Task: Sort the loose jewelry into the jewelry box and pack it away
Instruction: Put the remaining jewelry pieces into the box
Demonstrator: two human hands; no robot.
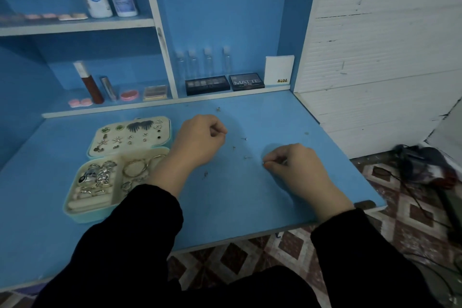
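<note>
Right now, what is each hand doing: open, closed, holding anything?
Left hand: fingers curled shut; whether it holds anything cannot be told.
Right hand: fingertips pinched on a small metal piece at the tabletop.

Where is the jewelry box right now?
In the head view, the jewelry box lies open on the left part of the blue desk, just beside the left hand and in front of the low shelf with makeup.
</note>
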